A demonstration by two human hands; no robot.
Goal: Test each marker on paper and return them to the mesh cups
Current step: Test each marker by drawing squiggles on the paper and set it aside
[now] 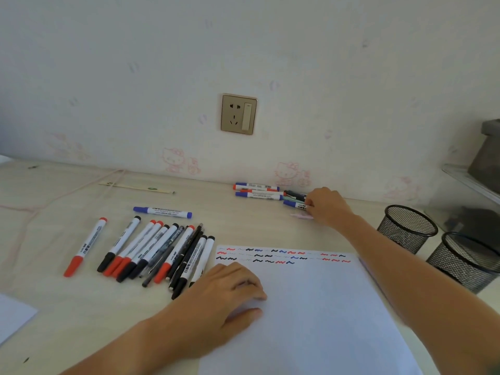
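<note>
Head view: reaching for the next marker to test; scribbling not yet begun
Right hand (328,205): upper right of centre, at the far cluster of markers (267,192) by the wall; fingers curled onto a blue-capped marker (295,204); whether the grip has closed, cannot tell
Left hand (230,288): lower centre, flat on the paper (311,315), fingers loosely spread, holding nothing
Mesh cups (408,228): right edge of frame, no markers visible in them from this angle
Doing it well: pinch mid-barrel, lift clear of neighbouring markers; keep paper pinned; start after the last squiggle (290,262) in the third row
Readable writing: "WHITEBOARD" on a black-capped marker (196,262) in the left row; other barrel print too small
Risk: nudging the far cluster into rolling
</note>
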